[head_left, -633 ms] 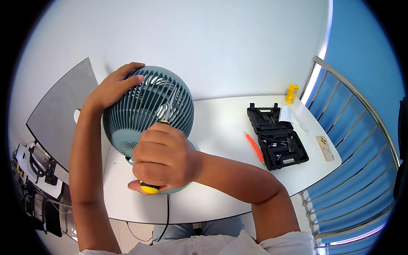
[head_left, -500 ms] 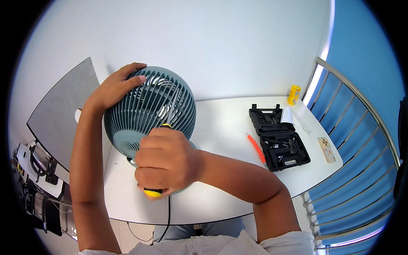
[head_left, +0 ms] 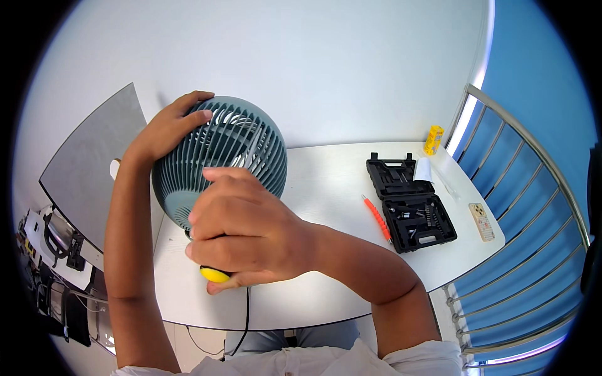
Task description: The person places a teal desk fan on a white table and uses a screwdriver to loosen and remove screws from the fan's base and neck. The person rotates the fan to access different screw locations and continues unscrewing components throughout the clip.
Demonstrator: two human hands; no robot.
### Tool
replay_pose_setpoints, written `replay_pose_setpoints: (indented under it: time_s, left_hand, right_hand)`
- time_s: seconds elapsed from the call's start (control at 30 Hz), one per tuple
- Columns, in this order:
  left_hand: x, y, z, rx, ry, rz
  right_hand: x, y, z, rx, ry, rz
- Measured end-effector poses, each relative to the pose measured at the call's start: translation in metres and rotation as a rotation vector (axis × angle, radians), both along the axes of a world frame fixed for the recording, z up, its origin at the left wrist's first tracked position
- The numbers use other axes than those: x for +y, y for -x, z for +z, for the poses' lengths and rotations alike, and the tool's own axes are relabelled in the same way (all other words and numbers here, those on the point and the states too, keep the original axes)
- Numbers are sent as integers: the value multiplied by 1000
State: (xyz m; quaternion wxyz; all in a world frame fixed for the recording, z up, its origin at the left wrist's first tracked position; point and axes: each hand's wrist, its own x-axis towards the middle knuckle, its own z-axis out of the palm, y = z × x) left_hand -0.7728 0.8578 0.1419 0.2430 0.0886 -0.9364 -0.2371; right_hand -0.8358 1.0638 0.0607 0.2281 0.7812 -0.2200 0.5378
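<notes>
Fan [head_left: 222, 147] at the left of the white table [head_left: 326, 188], its blue-green ribbed cage tipped up, pale blades showing between the ribs. Left hand [head_left: 174, 128] on the cage's upper left: fingers bent over the far rim, thumb laid on the ribs, a hold on the fan's edge. Right hand [head_left: 254, 229] in front of the cage, fingers curled round the screwdriver [head_left: 216, 274]; yellow butt juts out below the fist, metal shaft rises above it against the right-hand ribs. Cannot tell whether the tip sits between the ribs or only over them. Right index finger bent, lifted a little apart from the others. Black cord [head_left: 247, 310] runs down over the table's near edge.

Right side of the table: black case [head_left: 411, 216] lying open, small bits and metal pieces in its moulded slots; white paper [head_left: 423, 169] across a corner of it. Orange rod [head_left: 377, 219] just beside the case, on its left. Pale remote [head_left: 481, 222] near the table's right edge, small dark marks on its face. Yellow can [head_left: 433, 140] stands at the back corner, darker print on its side (both sets of marks too small to make out).

Grey panel [head_left: 94, 150] to the left; metal railing [head_left: 527, 135] curves past the right, blue wall [head_left: 539, 69] behind.
</notes>
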Motion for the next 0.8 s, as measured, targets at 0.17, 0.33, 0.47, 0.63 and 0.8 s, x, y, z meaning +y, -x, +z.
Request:
replay_pose_setpoints:
  time_s: [0.17, 0.33, 0.47, 0.63, 0.8]
  left_hand:
    - [5, -4, 2, -39, -46, 4]
    - [3, -3, 0, -18, -31, 16]
    - [1, -2, -1, -13, -26, 7]
    - [1, -4, -1, -13, -50, 16]
    - [1, -2, -1, -6, -39, -3]
  right_hand:
    - [-2, 5, 2, 149, -119, 28]
    - [-14, 1, 0, 150, -116, 41]
    - [-23, -2, -4, 117, 19, 79]
    - [-17, -7, -12, 95, 203, -16]
    - [-13, -9, -12, 52, 195, -31]
